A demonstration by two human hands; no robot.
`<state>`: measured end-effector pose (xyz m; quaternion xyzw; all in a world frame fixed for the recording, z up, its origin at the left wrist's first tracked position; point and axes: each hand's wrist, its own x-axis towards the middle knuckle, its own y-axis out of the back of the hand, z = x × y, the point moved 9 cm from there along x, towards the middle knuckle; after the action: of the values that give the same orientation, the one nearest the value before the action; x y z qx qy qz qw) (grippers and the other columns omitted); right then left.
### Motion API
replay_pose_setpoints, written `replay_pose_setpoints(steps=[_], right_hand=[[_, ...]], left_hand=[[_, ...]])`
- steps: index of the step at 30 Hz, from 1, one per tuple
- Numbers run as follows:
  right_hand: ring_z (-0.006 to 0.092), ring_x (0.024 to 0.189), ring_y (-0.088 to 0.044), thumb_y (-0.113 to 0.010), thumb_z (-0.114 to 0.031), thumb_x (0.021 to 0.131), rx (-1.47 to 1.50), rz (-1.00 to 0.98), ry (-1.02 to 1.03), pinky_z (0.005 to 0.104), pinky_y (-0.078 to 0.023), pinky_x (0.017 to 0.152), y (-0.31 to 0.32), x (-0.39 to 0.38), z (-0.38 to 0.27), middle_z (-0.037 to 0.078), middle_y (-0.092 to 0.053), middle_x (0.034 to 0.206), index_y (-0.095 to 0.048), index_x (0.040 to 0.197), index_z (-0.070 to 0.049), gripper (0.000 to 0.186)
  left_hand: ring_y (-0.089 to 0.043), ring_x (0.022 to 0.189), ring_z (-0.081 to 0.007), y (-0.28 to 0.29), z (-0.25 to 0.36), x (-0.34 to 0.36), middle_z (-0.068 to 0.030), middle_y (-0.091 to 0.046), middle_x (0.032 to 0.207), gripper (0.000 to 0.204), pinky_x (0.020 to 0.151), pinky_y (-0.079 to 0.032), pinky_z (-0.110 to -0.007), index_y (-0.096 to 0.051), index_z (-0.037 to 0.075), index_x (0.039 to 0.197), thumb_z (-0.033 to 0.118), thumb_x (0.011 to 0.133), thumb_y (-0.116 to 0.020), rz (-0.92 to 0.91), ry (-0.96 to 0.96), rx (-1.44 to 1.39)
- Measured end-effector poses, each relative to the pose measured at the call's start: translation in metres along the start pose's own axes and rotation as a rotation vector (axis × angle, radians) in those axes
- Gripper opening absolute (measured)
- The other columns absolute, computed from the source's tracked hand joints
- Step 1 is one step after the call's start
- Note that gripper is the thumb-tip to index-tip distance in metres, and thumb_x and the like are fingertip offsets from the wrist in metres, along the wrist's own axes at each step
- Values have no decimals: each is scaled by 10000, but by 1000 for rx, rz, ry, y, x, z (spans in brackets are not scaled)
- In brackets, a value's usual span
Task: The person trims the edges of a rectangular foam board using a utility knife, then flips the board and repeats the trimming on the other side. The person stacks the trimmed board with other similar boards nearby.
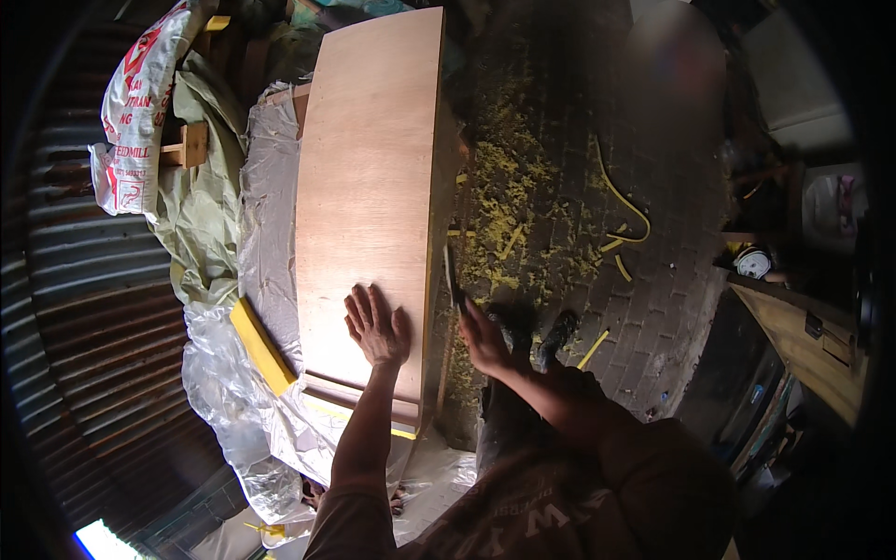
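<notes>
So we've got our left hand [377, 325] pressed flat, fingers spread, on the lower part of the plywood panel [371, 187], which runs from the top centre of the frame down to just below the middle. Our right hand [483, 338] is wrapped around the handle of a dark hand tool [452, 277] sitting right at the panel's right edge, where there's a thin yellow strip along the side. Honestly can't tell what kind of tool it is, it's too dark and small. Biggest worry from here: the panel looks like it's only resting on a plastic sheet [266, 187] thrown over some lumpy stuff, not on a proper counter, so if the flat hand eases off, the slick plastic could let the board slide or rock. And since the tool is just beside that holding hand, a slip across the edge could bring it toward our fingers. Both hands are near each other, one on the face and one at the edge, in the lower middle of the frame. To the left there's a yellow block [262, 346] on the plastic, and a printed white sack [137, 103] at upper left. Right of the panel, yellowish shavings [504, 177] and a yellow cord [623, 203] lie on the brick floor [653, 280].
</notes>
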<state>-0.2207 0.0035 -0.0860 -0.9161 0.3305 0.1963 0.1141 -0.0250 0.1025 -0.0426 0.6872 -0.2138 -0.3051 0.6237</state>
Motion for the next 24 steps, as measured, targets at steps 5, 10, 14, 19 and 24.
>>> replay_pose_setpoints(steps=[5, 10, 14, 19, 24], right_hand=[[347, 942, -682, -456, -288, 1074, 3, 190, 134, 428, -544, 802, 27, 117, -52, 226, -678, 1199, -387, 1512, -31, 513], [328, 1045, -659, -406, -287, 1092, -29, -14, 229, 378, -532, 878, -30, -6, 23, 203, -647, 1214, -335, 1547, -47, 519], [247, 750, -625, -402, -294, 1097, 130, 112, 156, 348, -530, 662, 46, 80, -46, 97, -654, 923, -370, 1530, -47, 499], [291, 841, -689, -445, -274, 1081, -137, 394, 279, 395, -545, 701, 34, 121, -50, 200, -702, 1101, -472, 1460, -22, 456], [193, 835, -623, -400, -320, 1091, -40, -66, 142, 363, -528, 787, -29, -42, 25, 127, -656, 1060, -273, 1600, -142, 554]], left_hand=[[-50, 1554, -378, 8, 17, 11, -152, -100, 1689, 737, 1234, -53, -543, -185, 178, 1623, 494, 1001, -423, 30, -35, -37], [-55, 1555, -375, 10, 5, 10, -151, -104, 1689, 736, 1232, -56, -546, -190, 174, 1622, 494, 1001, -421, 6, 1, -8], [-86, 1545, -384, 6, 4, 1, -157, -137, 1677, 721, 1228, -84, -553, -213, 149, 1611, 461, 1006, -449, 41, -3, 9], [-47, 1557, -368, 13, 25, 15, -145, -89, 1692, 727, 1233, -48, -546, -179, 176, 1625, 492, 1010, -404, 3, -33, -48], [-86, 1547, -376, 12, 3, 1, -152, -143, 1676, 681, 1226, -93, -555, -221, 167, 1611, 439, 1027, -440, 58, -4, -3]])
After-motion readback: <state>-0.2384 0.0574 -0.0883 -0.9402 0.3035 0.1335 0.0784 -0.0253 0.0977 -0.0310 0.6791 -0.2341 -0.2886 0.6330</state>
